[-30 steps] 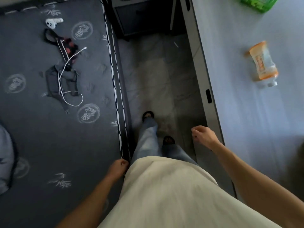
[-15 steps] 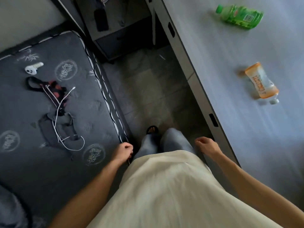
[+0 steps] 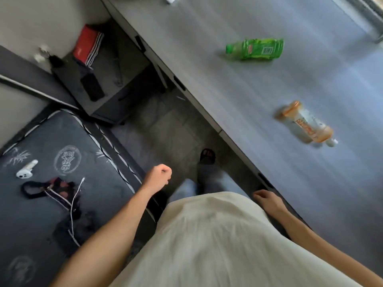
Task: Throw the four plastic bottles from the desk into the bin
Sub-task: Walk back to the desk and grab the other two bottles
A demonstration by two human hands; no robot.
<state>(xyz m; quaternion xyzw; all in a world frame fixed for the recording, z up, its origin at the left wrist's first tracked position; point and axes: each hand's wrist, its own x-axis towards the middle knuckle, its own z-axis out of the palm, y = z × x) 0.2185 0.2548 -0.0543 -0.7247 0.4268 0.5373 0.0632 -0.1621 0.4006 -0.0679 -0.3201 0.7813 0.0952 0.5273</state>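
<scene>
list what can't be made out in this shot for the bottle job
- Bin: nowhere in the head view.
- Other two bottles: only the green bottle and orange bottle show; desk is cut off by the frame.
- Orange bottle's label: motion-blurred.
- Right hand: fingers partly behind the shirt.

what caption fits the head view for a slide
Empty-handed person beside grey desk where green plastic bottle and clear orange-labelled plastic bottle lie.

Left hand (image 3: 158, 177) loosely fisted, raised forward; right hand (image 3: 267, 200) hangs low, fingers curled.
</scene>
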